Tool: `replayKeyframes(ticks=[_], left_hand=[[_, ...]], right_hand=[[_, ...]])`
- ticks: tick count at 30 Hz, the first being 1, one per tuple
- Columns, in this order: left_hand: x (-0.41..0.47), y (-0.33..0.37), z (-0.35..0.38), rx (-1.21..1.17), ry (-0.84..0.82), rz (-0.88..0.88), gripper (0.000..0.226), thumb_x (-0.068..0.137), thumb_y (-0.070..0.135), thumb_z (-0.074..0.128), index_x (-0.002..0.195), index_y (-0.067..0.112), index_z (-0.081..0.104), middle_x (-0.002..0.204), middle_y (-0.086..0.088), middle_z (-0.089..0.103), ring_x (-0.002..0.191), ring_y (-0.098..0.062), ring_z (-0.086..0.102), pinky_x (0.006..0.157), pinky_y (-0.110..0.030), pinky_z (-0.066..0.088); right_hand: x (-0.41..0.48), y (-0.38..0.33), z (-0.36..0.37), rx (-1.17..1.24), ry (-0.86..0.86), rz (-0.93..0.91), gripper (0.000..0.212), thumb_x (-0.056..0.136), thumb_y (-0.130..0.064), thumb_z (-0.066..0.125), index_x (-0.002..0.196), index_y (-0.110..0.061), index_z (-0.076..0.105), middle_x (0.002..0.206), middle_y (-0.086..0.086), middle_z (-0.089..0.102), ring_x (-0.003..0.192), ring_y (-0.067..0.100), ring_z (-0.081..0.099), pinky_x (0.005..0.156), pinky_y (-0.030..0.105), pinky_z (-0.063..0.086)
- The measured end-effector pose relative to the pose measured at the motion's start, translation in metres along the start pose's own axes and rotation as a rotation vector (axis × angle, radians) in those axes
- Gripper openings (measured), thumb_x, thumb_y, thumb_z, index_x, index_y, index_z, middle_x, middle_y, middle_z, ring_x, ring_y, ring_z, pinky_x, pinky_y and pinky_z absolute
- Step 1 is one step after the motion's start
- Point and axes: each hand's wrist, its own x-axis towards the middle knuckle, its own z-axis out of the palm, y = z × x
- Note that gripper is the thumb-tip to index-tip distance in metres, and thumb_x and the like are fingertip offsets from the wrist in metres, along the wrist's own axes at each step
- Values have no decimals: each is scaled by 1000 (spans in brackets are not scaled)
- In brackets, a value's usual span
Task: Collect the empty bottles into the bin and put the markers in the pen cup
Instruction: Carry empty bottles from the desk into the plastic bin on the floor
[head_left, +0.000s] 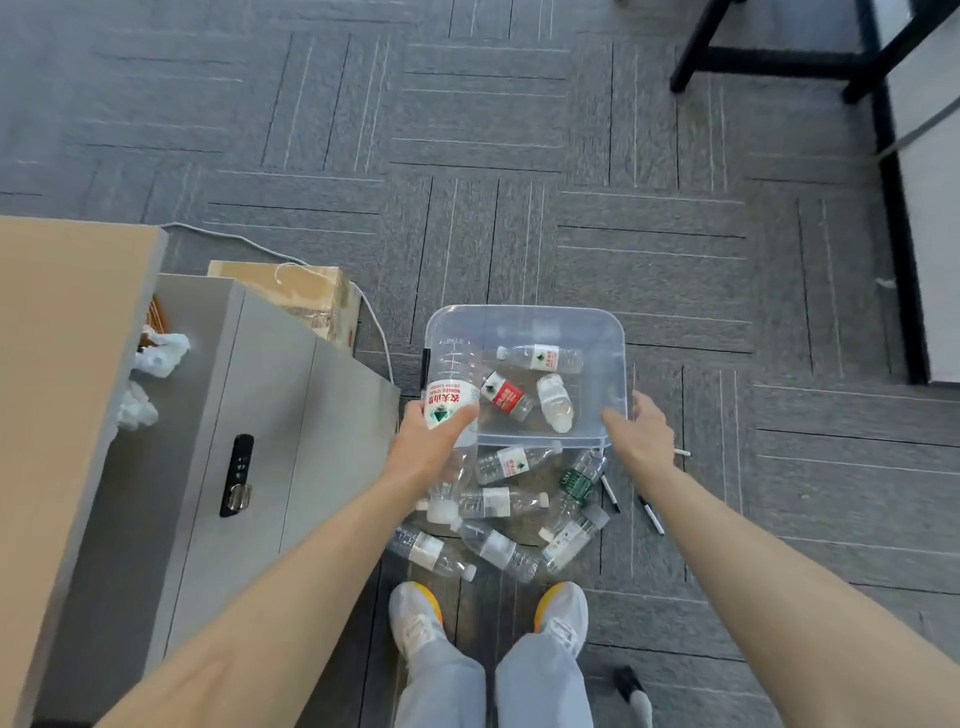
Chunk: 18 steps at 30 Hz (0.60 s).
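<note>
Bottles, empty and of clear plastic, are in two groups: three small ones lie inside the transparent bin on the grey carpet, and six more lie in a loose pile on the floor between the bin and the person's white shoes. The left hand is closed around a large bottle with a red and white label, holding it over the near left corner of the bin. The right hand rests with spread fingers at the near right corner of the bin. Two markers lie on the carpet just right of the pile. A grey cabinet stands at the left.
</note>
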Motion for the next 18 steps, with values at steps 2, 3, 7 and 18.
replayKeyframes(ticks=[2,3,7,18], left_hand=[[-8,2,11,30,-23,2,53,82,56,66,118,24,42,103,-1,63,88,-24,70,63,-30,56],[-12,4,16,42,-36,0,51,84,55,65,118,25,42,102,0,62,87,-23,70,61,-29,55],[-22,7,35,67,-77,-16,52,87,52,63,120,21,38,103,0,60,70,-15,63,51,-24,46],[32,46,86,256,-155,-22,94,79,40,72,148,10,15,126,-10,53,110,-31,61,86,-43,54]], right_hand=[[-11,14,-3,-17,-29,-17,35,90,-25,56,124,-17,58,108,7,67,94,27,59,78,33,43],[-16,19,-6,-16,-52,-12,39,90,-29,57,128,-20,56,112,5,67,99,27,60,79,34,44],[-28,25,-15,7,-93,1,54,92,-36,59,143,-25,46,134,3,60,108,22,56,81,30,39],[-30,42,-33,-87,-204,-102,62,92,-34,55,150,-23,36,149,5,46,133,24,47,107,38,40]])
